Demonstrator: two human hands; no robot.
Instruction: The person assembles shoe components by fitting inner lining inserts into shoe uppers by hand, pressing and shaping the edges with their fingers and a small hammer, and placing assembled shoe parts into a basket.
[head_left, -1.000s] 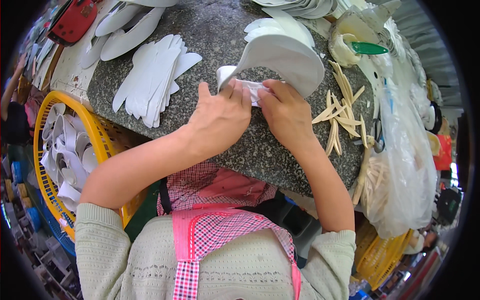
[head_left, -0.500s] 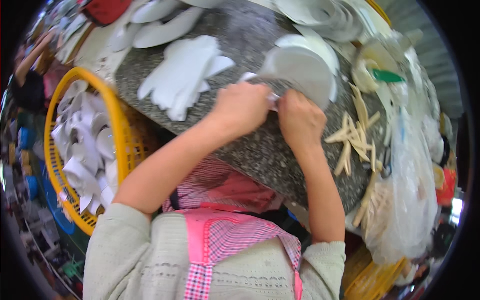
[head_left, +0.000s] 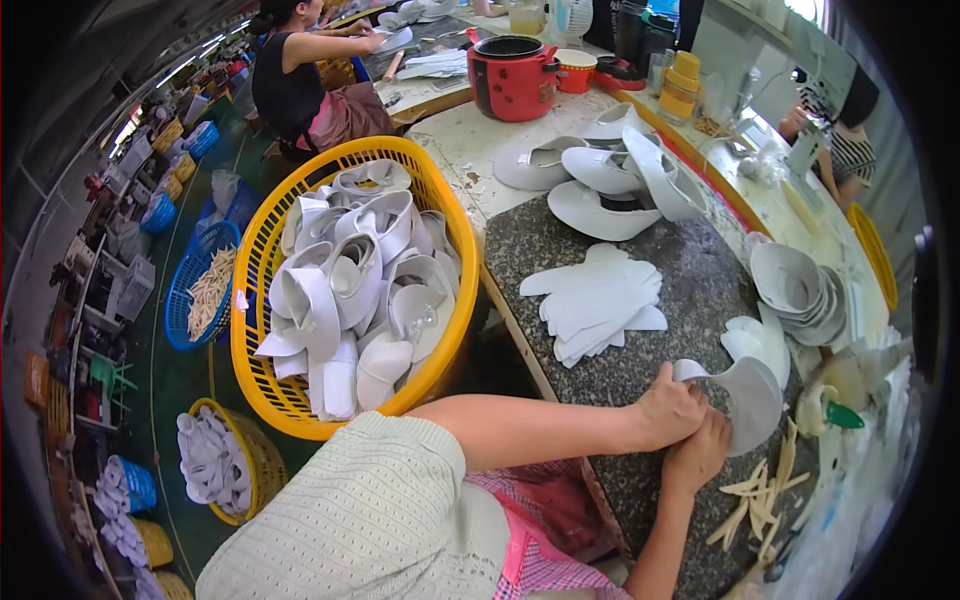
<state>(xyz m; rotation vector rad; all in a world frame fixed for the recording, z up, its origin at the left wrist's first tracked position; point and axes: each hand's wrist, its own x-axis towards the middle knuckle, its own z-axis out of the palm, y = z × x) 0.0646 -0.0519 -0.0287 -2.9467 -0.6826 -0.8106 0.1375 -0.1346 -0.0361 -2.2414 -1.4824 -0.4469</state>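
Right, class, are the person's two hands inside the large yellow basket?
No, the left hand and right hand are together at a curved white piece over the speckled slab, right of the large yellow basket.

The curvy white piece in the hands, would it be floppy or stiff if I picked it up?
Probably fairly stiff rather than floppy: the curvy white piece holds its arch beyond the left hand and right hand without drooping. It's likely light, since it looks thin. Its rounded edge might make it rock if pushed.

White curved piece (head_left: 757, 402), broad rounded end, tilted, over speckled slab (head_left: 690, 285)
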